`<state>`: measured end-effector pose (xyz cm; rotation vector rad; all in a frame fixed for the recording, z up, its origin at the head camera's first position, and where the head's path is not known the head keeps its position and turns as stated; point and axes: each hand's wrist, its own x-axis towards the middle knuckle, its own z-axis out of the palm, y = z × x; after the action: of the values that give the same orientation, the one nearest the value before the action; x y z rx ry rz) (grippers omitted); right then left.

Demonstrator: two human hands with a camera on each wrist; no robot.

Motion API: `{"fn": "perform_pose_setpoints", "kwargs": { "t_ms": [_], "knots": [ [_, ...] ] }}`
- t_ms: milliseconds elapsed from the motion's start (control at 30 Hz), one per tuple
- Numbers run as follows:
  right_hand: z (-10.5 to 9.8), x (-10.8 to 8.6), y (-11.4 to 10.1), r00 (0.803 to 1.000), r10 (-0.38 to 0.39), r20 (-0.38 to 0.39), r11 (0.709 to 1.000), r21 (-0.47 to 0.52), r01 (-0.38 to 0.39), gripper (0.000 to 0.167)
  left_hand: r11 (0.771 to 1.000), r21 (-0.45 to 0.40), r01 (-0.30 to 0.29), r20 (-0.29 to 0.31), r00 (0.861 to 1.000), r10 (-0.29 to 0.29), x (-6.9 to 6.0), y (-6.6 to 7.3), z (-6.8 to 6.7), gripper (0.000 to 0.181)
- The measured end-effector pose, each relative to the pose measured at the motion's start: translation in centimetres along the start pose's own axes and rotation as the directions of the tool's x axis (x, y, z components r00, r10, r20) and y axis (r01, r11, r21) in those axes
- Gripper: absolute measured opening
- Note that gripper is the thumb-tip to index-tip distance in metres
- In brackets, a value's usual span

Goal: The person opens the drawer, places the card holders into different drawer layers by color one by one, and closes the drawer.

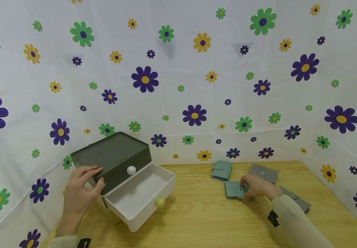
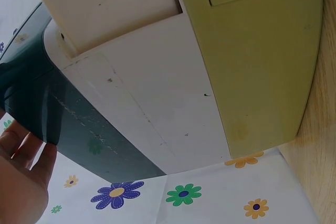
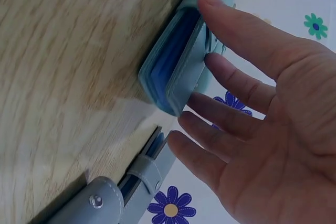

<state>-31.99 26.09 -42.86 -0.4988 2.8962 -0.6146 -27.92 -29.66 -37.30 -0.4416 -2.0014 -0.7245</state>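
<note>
A small drawer cabinet stands at the left, with a dark green top section, a white middle and a yellow-green base. Its white drawer is pulled out, showing a yellow-green knob. My left hand rests on the dark section's near corner, fingers on top and thumb toward the front. On the right, my right hand touches a teal snap-strap card holder lying on the table. In the right wrist view, its thumb lies by the strap and its loosely extended fingers touch the cover.
Another teal card holder lies just behind. Two grey card holders lie to the right, one farther back and one nearer, partly behind the right forearm. A flower-printed white sheet encloses the wooden table.
</note>
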Motion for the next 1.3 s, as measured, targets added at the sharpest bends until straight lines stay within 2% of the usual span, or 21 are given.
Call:
{"fn": "perform_pose_setpoints", "kwargs": {
  "t_ms": [267, 367, 533, 867, 1133, 1300],
  "knots": [
    [0.1, -0.4, 0.4, 0.995, 0.064, 0.073, 0.998, 0.013, -0.065, 0.052, 1.0, -0.003, 0.006, 0.007, 1.0, -0.006, 0.0, 0.0, 0.0, 0.031],
    [0.3, -0.4, 0.6, 0.996, 0.039, 0.077, 0.999, 0.013, -0.04, 0.052, 1.0, 0.001, 0.012, 0.011, 1.0, -0.012, 0.0, -0.1, 0.0, 0.031],
    [0.6, -0.5, 0.9, 0.999, -0.015, 0.047, 1.0, 0.026, 0.014, 0.049, 1.0, 0.005, 0.005, 0.009, 1.0, -0.005, 0.0, -0.1, 0.0, 0.03],
    [0.9, -0.3, 1.0, 0.998, -0.062, -0.003, 0.998, 0.0, 0.062, 0.042, 0.999, 0.016, 0.028, 0.023, 0.999, -0.028, -0.1, -0.2, -0.2, 0.03],
    [0.9, 0.1, 0.8, 0.994, -0.107, -0.038, 0.993, 0.043, 0.109, 0.038, 0.999, 0.025, 0.043, 0.028, 0.999, -0.043, 0.0, -0.2, -0.2, 0.03],
    [1.0, 0.4, 0.6, 0.992, -0.101, -0.073, 0.991, 0.086, 0.107, 0.037, 0.999, 0.027, 0.042, 0.029, 0.999, -0.043, 0.0, -0.1, -0.2, 0.029]
  ]
}}
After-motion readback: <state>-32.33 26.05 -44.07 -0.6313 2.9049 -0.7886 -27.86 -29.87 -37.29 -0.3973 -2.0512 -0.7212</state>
